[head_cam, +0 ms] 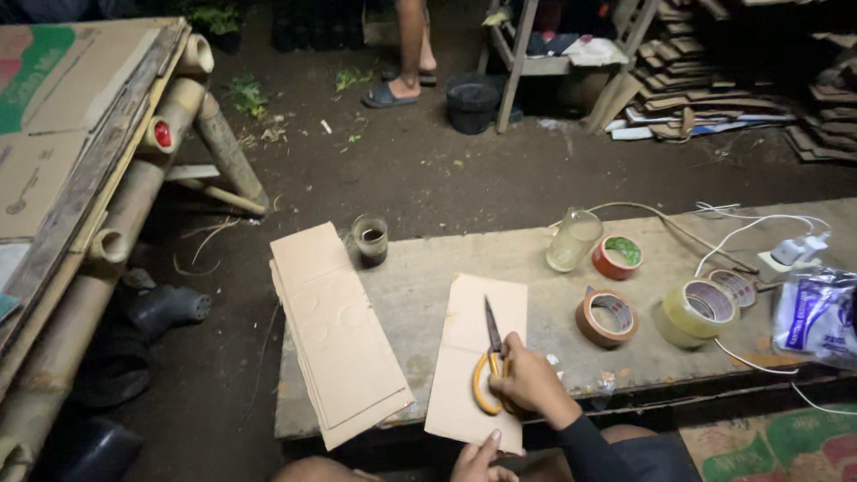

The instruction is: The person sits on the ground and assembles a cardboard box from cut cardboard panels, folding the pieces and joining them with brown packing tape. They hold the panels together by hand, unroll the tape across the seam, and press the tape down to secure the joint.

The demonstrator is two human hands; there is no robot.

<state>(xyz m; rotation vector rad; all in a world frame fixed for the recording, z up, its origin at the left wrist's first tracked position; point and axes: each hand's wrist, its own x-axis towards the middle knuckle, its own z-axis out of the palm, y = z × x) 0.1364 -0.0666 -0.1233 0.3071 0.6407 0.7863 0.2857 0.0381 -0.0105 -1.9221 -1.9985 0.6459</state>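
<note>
Head view: right hand (531, 384) grips scissors (492, 366); left hand (478, 460) pinches cardboard (464, 357); jar (370, 239) holds dark liquid

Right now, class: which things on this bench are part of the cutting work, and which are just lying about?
In use:
scissors, in the right hand
cardboard sheet, steadied by the left hand
cardboard stack

Lying about:
tape rolls
empty glass
dark cup
plastic bag
white cable

Yellow-handled scissors (490, 370) rest on tan cardboard (476, 361); nearby sit orange tape (607, 318), yellowish clear tape (697, 311) and a green-centred roll (617, 257) (orange rim).
</note>
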